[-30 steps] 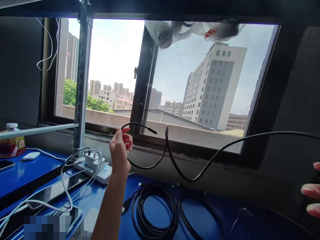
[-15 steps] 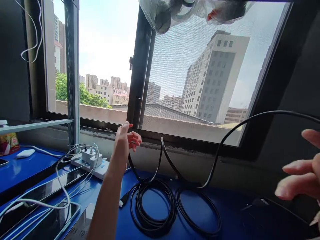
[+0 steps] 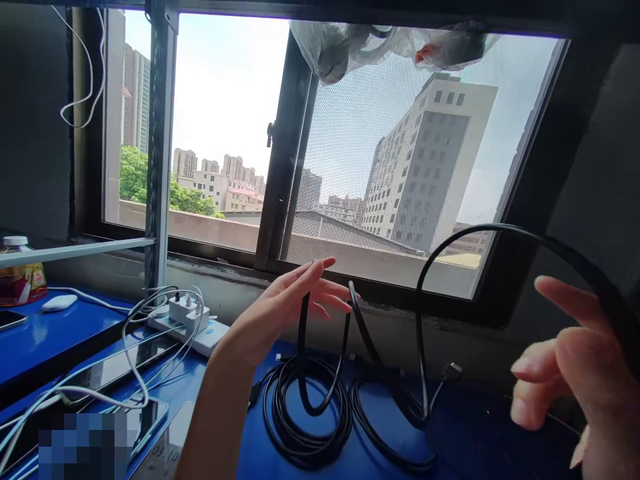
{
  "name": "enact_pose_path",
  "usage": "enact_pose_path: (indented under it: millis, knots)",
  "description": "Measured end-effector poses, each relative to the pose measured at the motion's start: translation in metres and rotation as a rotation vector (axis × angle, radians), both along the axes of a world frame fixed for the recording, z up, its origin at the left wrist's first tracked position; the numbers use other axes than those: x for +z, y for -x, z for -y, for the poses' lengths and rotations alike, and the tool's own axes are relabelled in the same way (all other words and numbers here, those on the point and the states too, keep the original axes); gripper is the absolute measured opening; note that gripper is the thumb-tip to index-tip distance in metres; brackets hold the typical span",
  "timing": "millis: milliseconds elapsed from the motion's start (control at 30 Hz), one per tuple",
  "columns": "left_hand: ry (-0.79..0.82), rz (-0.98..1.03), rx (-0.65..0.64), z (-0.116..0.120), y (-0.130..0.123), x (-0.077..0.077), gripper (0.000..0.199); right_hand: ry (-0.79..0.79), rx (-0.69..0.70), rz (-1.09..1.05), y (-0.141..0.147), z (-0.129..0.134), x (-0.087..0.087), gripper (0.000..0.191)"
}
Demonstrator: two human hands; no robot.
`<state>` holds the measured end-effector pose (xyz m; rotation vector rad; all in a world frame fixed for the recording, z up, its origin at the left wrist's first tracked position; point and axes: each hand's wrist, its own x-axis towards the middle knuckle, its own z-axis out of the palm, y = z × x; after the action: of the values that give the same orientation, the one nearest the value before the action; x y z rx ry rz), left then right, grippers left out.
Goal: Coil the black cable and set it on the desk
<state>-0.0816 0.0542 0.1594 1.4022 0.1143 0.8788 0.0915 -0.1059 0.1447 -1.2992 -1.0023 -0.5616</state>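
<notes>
My left hand, fingers stretched out, is at the middle in front of the window frame. A black cable hangs in a loop from it, passing by the thumb. On the right, my right hand is raised with its fingers apart, and the thick part of the black cable arches behind it and passes over its back at the right edge. Below, a coiled black cable lies on the blue tabletop, with a second coil beside it.
A white power strip with plugs and white cables stands left of my left arm. Dark tablets or phones lie at the left. A metal post rises before the window. Plastic bags hang above.
My left hand has moved right and lifted the hanging cable loop off the coil's back. My right hand has shifted left, and the arched cable has come closer. The view has tilted up slightly.
</notes>
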Motion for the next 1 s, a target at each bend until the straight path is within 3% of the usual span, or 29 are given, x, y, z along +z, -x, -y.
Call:
enact_pose_path:
  millis: [100, 233, 500, 767, 1000]
  knots:
    - [-0.036, 0.088, 0.015, 0.001, 0.000, 0.000, 0.055, -0.032, 0.026, -0.047, 0.010, 0.000, 0.007, 0.040]
    - [-0.055, 0.103, 0.100, 0.003, -0.004, -0.001, 0.042, 0.043, 0.048, 0.001, 0.019, -0.001, 0.005, 0.044]
    - [-0.105, 0.056, 0.114, 0.010, -0.014, -0.004, 0.057, 0.389, 0.233, -0.005, 0.041, -0.011, 0.009, 0.049]
    - [-0.123, 0.053, 0.233, 0.017, -0.023, -0.006, 0.056, 0.368, 0.351, -0.026, 0.058, -0.028, 0.004, 0.051]
    - [-0.170, 0.027, 0.331, 0.017, -0.023, -0.004, 0.052, 0.354, 0.352, -0.018, 0.057, -0.032, 0.008, 0.035]
